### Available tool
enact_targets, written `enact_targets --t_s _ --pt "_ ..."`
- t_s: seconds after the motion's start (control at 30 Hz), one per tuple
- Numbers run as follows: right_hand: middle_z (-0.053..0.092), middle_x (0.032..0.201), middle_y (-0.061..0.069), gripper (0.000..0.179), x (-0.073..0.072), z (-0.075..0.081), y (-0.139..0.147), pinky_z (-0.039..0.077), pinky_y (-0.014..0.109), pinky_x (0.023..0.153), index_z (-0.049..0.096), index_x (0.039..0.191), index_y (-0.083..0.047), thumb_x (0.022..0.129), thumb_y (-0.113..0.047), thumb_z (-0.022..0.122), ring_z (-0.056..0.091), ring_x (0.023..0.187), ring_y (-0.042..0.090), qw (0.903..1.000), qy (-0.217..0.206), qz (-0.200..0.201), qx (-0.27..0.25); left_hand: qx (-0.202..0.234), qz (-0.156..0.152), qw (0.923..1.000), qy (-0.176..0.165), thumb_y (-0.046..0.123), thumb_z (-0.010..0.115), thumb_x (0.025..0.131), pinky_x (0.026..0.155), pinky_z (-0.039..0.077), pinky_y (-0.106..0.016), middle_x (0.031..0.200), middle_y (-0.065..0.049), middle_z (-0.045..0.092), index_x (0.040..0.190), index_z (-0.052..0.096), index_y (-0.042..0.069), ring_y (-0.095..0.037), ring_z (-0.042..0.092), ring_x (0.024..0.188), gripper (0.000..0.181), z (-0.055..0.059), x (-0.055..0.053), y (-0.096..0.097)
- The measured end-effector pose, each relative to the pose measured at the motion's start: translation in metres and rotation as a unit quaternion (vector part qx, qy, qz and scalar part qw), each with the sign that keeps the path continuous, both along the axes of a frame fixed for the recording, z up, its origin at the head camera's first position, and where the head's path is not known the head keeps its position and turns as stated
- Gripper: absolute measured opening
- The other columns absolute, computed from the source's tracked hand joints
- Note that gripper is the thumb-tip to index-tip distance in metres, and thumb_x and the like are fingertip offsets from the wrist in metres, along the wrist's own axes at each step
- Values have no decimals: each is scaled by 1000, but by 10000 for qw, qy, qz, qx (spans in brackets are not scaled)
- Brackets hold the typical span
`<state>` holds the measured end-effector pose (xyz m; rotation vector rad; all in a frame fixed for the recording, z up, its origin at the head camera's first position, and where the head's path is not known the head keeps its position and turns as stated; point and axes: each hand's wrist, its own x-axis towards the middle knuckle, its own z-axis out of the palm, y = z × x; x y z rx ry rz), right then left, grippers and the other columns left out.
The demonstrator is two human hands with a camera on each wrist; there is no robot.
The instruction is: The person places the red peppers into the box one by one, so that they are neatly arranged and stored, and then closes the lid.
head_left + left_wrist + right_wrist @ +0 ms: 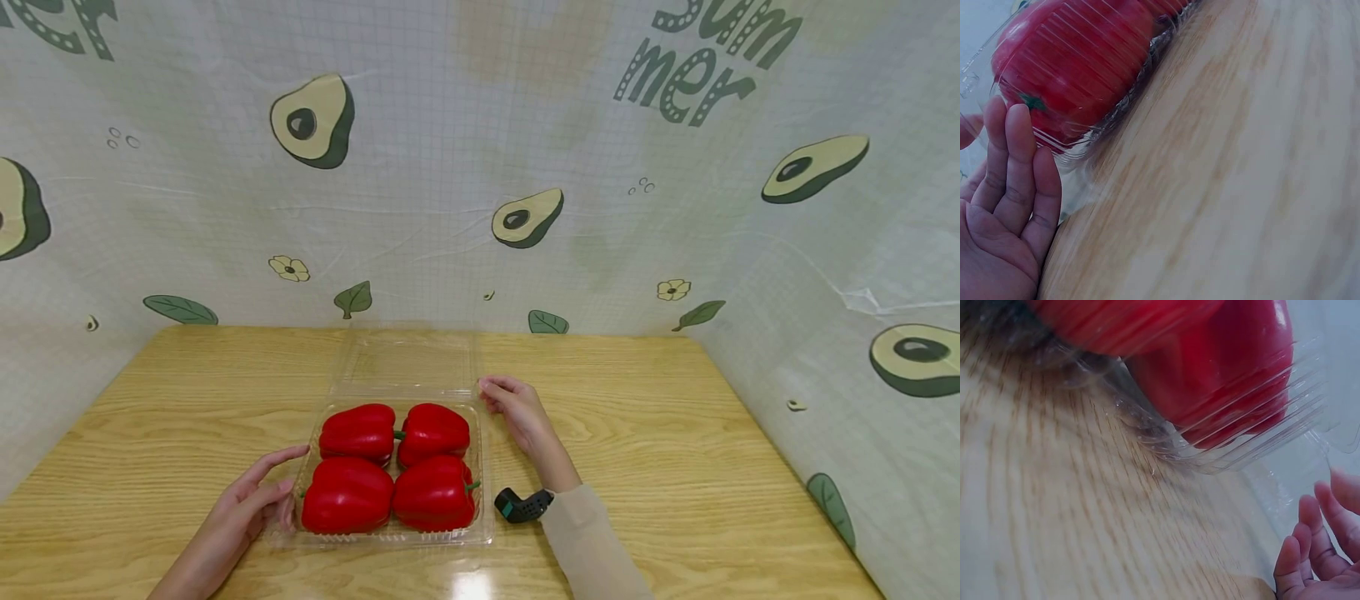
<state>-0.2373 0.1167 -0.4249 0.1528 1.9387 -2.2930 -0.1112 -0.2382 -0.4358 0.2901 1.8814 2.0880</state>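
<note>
Several red bell peppers point(348, 496) lie in a clear plastic clamshell container point(486, 467) on the table. Its transparent lid point(408, 362) is folded back toward the far edge. At the container's left side is my left hand point(243, 504), its fingers extended against the wall; in the left wrist view, fingertips point(1019, 122) touch the ribbed plastic beside a green pepper stem. My right hand point(521, 412) pinches the lid's near right corner between thumb and index finger. In the right wrist view its other fingers point(1313, 531) are loosely bent.
The light wooden table point(637, 417) stretches to both sides. A black wrist device point(522, 505) sits at my right wrist by the beige sleeve point(592, 542). Behind and beside the table hangs a white sheet point(420, 208) printed with avocados.
</note>
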Motion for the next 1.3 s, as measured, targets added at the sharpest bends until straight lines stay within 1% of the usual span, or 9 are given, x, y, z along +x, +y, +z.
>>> enact_targets --t_s 0.27,0.4,0.57,0.73,1.0,1.3 --pt "62 73 -3 6 0 1 0 45 21 64 67 91 -4 88 -6 62 53 67 10 9999 55 -34 137 -18 3 10000 35 12 33 102 69 52 -30 67 5 57 136 39 22 -14 58 64 36 0 0 0" --pt "62 74 -3 6 0 1 0 45 21 65 66 91 -5 88 -6 62 53 68 10 9998 42 -40 209 -44 15 10000 -4 13 33 102 69 52 -31 67 5 57 136 39 22 -14 58 64 35 0 0 0" --pt "61 74 -3 10 0 1 1 45 23 66 66 95 -2 87 -8 63 53 69 11 9996 80 -34 273 -113 63 9999 -76 14 34 102 70 53 -31 67 5 57 136 39 23 -15 58 65 35 1 1 0" --pt "62 75 -2 13 -1 -1 1 45 23 67 66 96 -1 87 -9 64 54 70 12 9995 136 -7 290 -130 58 9999 -49 14 34 102 70 53 -31 67 5 57 136 39 22 -14 58 65 36 1 1 0" --pt "61 74 -4 8 0 0 1 45 22 66 66 94 -4 87 -7 63 53 68 11 9997 106 -29 220 -127 47 9999 -23 14 33 102 69 52 -31 67 5 56 137 38 21 -14 58 65 36 1 1 0" --pt "62 76 -4 10 0 0 1 44 23 66 66 95 -2 87 -6 62 53 71 11 9997 150 11 207 -64 -10 10000 42 13 32 102 68 52 -31 68 4 56 138 37 19 -15 57 64 37 -1 1 -1"
